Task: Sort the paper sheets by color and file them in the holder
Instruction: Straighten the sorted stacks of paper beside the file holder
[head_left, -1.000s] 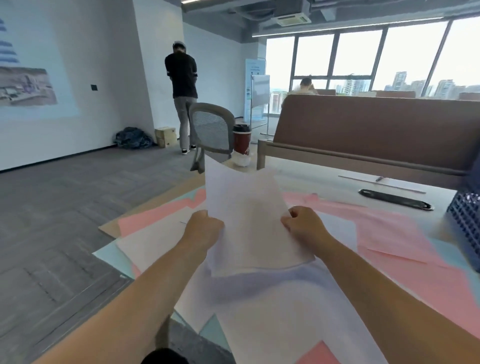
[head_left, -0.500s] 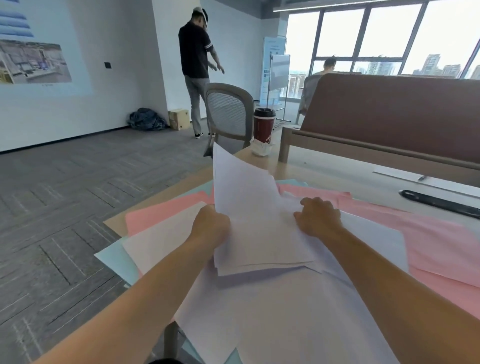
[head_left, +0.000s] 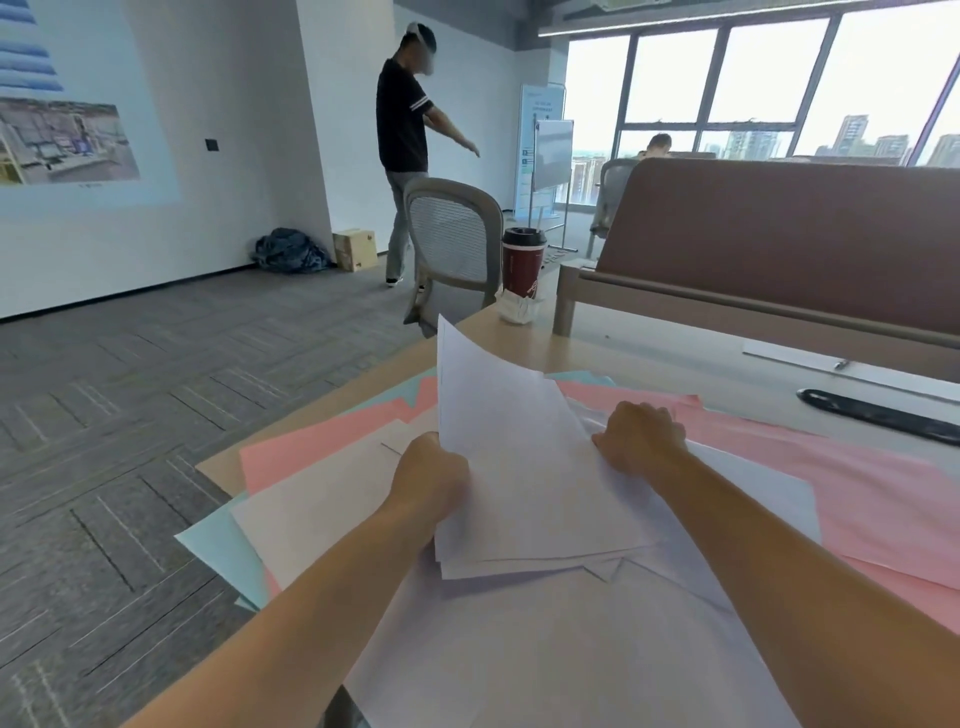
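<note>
A small stack of white sheets (head_left: 524, 467) is lifted at its far edge above the desk. My left hand (head_left: 428, 480) grips the stack's left edge. My right hand (head_left: 641, 436) grips its right edge with curled fingers. Under them lie more white sheets (head_left: 545, 649), pink sheets (head_left: 883, 493) to the right and far left, and a light blue sheet (head_left: 223, 551) jutting over the desk's left edge. The holder is out of view.
A dark red cup (head_left: 522, 267) stands on crumpled paper at the desk's far corner. A brown partition (head_left: 779, 234) backs the desk, with a black bar (head_left: 878, 415) lying before it. A grey mesh chair (head_left: 452, 234) and a standing person (head_left: 405, 150) are beyond.
My head has tipped down and left, so the blue holder at the right has left the view. Both hands keep hold of the white stack, now lower over the desk. The standing person has turned.
</note>
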